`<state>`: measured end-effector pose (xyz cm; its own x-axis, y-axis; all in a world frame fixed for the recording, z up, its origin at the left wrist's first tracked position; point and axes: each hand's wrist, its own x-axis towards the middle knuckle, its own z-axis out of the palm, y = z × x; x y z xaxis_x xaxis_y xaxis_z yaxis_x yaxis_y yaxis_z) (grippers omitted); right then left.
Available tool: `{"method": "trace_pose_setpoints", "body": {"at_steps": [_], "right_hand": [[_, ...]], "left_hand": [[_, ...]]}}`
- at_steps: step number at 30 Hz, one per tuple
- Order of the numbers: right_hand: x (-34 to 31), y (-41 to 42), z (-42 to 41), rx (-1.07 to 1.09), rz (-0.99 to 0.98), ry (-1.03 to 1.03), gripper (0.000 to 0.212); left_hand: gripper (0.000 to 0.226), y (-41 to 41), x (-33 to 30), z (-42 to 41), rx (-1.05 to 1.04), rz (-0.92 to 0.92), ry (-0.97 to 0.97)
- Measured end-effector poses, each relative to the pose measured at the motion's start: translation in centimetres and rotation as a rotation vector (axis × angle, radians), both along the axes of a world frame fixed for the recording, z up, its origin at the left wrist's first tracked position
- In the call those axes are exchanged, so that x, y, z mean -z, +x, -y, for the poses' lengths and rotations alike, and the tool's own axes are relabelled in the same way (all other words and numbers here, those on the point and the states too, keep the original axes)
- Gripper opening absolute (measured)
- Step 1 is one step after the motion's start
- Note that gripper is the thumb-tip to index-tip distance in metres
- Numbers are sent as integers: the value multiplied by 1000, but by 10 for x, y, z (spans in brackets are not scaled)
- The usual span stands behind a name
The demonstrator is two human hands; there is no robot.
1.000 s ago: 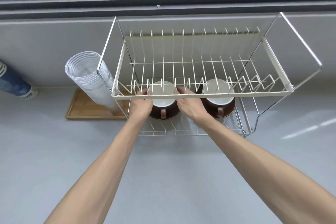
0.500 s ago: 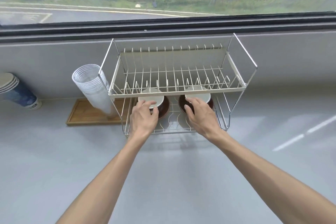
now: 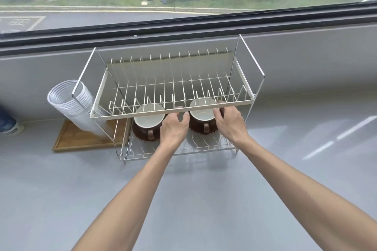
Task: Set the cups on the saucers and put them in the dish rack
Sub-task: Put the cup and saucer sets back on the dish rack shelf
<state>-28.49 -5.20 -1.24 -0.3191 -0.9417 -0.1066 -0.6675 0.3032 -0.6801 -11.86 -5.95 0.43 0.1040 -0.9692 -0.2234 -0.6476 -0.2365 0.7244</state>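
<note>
A two-tier wire dish rack [image 3: 175, 111] stands at the back edge of the grey surface [image 3: 183, 199], close under the window ledge. On its lower tier sit two brown cups with white insides, each on a brown saucer, handles turned toward the front edge. The left cup [image 3: 149, 120] rests on its saucer [image 3: 140, 135] with nothing touching it. The right cup [image 3: 203, 117] sits on its own saucer [image 3: 201, 131], and both hands are gathered around this one.

The left hand [image 3: 173, 128] reaches in between the two cups — its fingers [image 3: 179, 115] are spread and loosely curled, the tips close to the right cup's left wall, though I cannot tell whether they touch it. The right hand [image 3: 230, 122] is at the cup's right side; its fingers [image 3: 217, 112] curl over the rim there and the thumb seems to lie along the saucer's edge, partly hidden by the upper tier's front rail. It looks like a light hold rather than a closed grasp.

Toward the left edge of the surface, a leaning stack of clear plastic cups [image 3: 70, 106] rests against the rack's left frame, above a wooden tray [image 3: 81, 141]. A blue paper cup [image 3: 7, 124] shows at the far left.
</note>
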Motion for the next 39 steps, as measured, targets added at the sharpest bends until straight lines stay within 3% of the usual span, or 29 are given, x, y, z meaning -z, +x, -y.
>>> {"method": "trace_pose_setpoints", "body": {"at_steps": [7, 12, 15, 22, 35, 39], "right_hand": [[2, -1, 16, -36, 125, -18, 46], [20, -4, 29, -19, 142, 29, 44], [29, -5, 34, 14, 150, 80, 47], [30, -7, 35, 42, 171, 87, 45], [27, -3, 27, -4, 119, 109, 45], [34, 1, 24, 3, 42, 40, 46]], "left_hand": [[59, -16, 17, 27, -21, -87, 151], [73, -24, 32, 42, -184, -351, 307], [69, -29, 39, 43, -216, -442, 346], [48, -31, 41, 36, -244, -450, 336], [46, -23, 41, 27, -203, -406, 293], [48, -11, 38, 21, -90, -284, 282]]}}
